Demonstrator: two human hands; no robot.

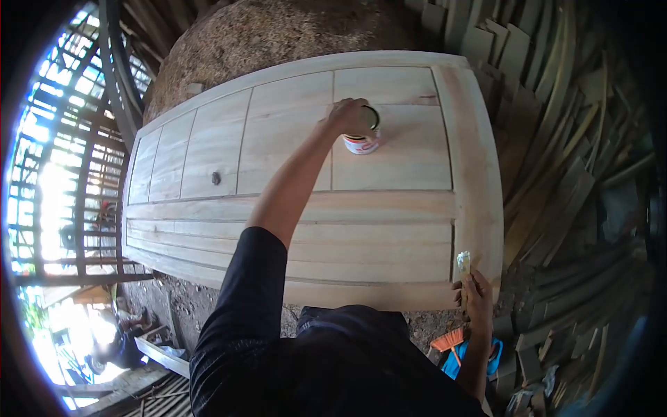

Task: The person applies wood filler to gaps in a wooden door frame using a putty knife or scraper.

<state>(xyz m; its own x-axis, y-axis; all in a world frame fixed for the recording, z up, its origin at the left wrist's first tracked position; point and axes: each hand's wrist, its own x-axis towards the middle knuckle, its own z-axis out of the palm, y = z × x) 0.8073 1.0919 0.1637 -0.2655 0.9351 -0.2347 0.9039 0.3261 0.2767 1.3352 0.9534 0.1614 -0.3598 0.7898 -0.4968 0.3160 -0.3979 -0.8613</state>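
Observation:
A large panelled wooden door (389, 205) lies flat in front of me. Over its upper right panels, my left hand (349, 117) is closed on the top of a white and red can (361, 146), near a round lid or opening with a dark rim. My right hand (476, 295) is at the door's lower right corner, its fingers wrapped round a small brush (464, 263) whose pale tip points away from me. A small dark object (216, 178) rests on a left panel.
Wood shavings (243, 42) are heaped behind the door. Planks and offcuts (549, 139) are stacked along the right. An orange brush head (447, 340) and a blue object (495, 356) are below my right hand. A slatted wall (97, 194) stands at left, with a person (125, 351) beyond.

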